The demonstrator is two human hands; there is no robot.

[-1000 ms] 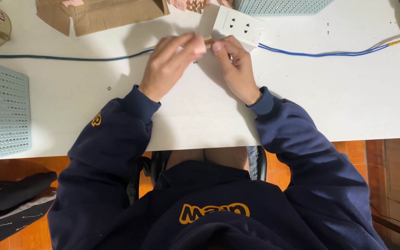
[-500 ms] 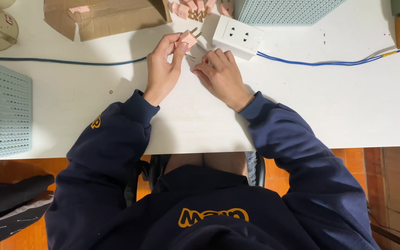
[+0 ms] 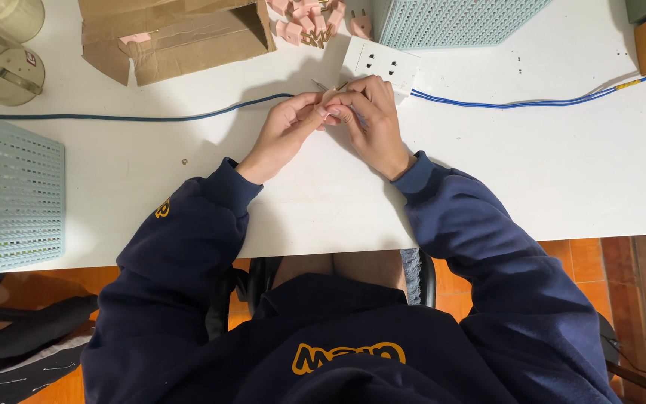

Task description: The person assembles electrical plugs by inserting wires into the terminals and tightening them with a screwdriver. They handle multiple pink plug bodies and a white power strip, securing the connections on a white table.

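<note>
Between the fingertips of both hands, a small pale pink part (image 3: 332,112) with thin metal prongs projecting from it is held just above the white bench (image 3: 562,172); its exact form is hidden by the fingers. The left hand (image 3: 285,131) is curled, with thumb and forefinger pinched on the part from the left. The right hand (image 3: 371,120) is closed over it from the right, fingertips pressed against those of the left hand. Just beyond the hands, a white rectangular socket block (image 3: 380,63) is seen lying flat, and a blue cable (image 3: 532,101) is run from it toward the right edge. A darker blue cable (image 3: 151,117) is laid across the bench to the left. Behind the socket block, a heap of pink plug pieces (image 3: 312,19) is shown beside a torn brown cardboard box (image 3: 181,34). A pale blue perforated basket (image 3: 450,19) is placed at the far edge, and a second one (image 3: 13,194) at the left.
</note>
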